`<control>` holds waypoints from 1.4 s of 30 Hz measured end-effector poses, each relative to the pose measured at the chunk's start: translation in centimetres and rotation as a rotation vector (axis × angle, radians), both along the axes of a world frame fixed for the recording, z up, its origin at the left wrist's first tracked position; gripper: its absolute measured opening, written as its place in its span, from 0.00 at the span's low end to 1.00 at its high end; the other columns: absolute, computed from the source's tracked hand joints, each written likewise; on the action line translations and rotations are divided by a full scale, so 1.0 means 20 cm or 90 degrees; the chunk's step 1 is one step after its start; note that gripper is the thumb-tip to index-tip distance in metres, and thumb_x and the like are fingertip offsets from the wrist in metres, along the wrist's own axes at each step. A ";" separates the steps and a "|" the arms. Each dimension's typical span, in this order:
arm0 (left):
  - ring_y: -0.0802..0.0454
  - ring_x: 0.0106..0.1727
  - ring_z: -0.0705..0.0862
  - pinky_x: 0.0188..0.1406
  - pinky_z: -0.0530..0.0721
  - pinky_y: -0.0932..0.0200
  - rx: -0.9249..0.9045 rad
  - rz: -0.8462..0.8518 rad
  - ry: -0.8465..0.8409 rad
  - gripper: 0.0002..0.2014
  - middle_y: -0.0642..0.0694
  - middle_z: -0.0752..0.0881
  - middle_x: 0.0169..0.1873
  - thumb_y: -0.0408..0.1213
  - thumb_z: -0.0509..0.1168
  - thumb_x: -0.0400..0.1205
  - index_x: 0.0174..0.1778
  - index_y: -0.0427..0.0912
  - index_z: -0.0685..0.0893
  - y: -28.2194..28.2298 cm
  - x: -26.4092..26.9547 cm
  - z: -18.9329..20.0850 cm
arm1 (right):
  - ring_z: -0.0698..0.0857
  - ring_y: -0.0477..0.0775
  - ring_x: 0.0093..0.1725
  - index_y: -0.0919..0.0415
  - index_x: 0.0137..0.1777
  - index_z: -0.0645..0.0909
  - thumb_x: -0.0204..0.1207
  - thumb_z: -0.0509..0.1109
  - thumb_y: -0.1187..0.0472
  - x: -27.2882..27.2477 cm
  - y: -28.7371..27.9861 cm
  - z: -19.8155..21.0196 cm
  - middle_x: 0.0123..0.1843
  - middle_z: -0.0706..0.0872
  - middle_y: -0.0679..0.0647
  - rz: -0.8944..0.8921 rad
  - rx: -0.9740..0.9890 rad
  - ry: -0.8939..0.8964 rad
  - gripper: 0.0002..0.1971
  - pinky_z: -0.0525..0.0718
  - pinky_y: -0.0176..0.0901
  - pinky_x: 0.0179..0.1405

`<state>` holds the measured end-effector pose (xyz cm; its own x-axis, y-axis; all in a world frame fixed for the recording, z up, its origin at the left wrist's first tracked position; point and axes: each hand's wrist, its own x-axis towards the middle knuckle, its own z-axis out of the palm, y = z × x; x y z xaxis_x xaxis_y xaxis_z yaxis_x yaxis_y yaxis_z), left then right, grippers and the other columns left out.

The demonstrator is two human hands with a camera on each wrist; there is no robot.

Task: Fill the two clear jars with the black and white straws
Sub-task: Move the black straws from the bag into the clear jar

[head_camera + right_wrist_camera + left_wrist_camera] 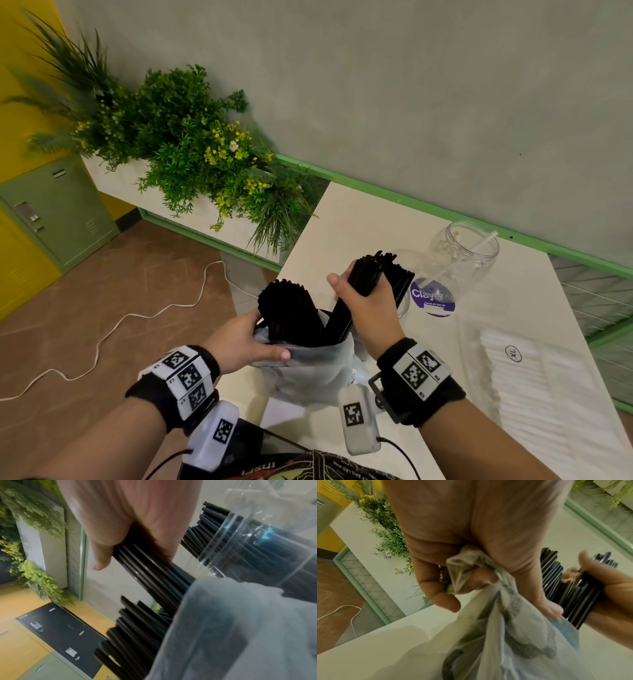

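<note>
Two jars stand on the white table (359, 219), and neither looks full yet. The far clear jar (462, 250) holds only a single white straw (479, 245) leaning against its rim. The nearer jar (406, 274), just left of it and half hidden behind the right hand, already holds a good number of black straws, seen through its wall in the right wrist view.

The right hand (368, 308) is wrapped round a thick bundle of black straws (373, 274), its lower end still inside the thin plastic bag (308, 370) and its top tilted toward the nearer jar. The left hand (239, 339) pinches the bunched rim of that bag, holding it steady. A second clump of black straws (287, 308) stays upright in the bag, left of the gripped bundle.

By my reckoning the black straws are partly moved, with this bundle and the remaining clump still to go. The white straws (534, 377) lie in a clear pack right of the bag, seemingly almost untouched, so the far jar is nearly all still to fill.
</note>
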<state>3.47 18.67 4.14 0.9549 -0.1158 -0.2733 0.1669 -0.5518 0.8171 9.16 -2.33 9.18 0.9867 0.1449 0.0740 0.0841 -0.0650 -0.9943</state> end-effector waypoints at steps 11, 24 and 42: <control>0.61 0.61 0.80 0.50 0.74 0.72 0.020 -0.004 0.018 0.48 0.61 0.81 0.57 0.77 0.70 0.44 0.60 0.64 0.68 -0.01 -0.01 0.03 | 0.83 0.66 0.38 0.41 0.69 0.64 0.77 0.64 0.79 -0.03 0.03 0.16 0.50 0.77 0.56 -0.077 0.100 -0.203 0.33 0.88 0.48 0.44; 0.62 0.61 0.80 0.52 0.75 0.75 0.013 -0.015 0.015 0.54 0.63 0.82 0.56 0.81 0.66 0.40 0.62 0.62 0.69 -0.02 -0.01 0.03 | 0.87 0.64 0.46 0.55 0.62 0.66 0.80 0.57 0.81 0.04 -0.01 0.36 0.51 0.78 0.61 -0.027 0.120 -0.255 0.21 0.87 0.61 0.53; 0.67 0.59 0.82 0.57 0.77 0.69 0.057 -0.041 0.000 0.28 0.65 0.85 0.55 0.45 0.78 0.69 0.60 0.68 0.72 -0.04 -0.01 0.02 | 0.88 0.58 0.44 0.52 0.61 0.64 0.79 0.56 0.82 0.14 -0.23 0.54 0.51 0.75 0.57 -0.129 0.114 -0.359 0.23 0.88 0.62 0.51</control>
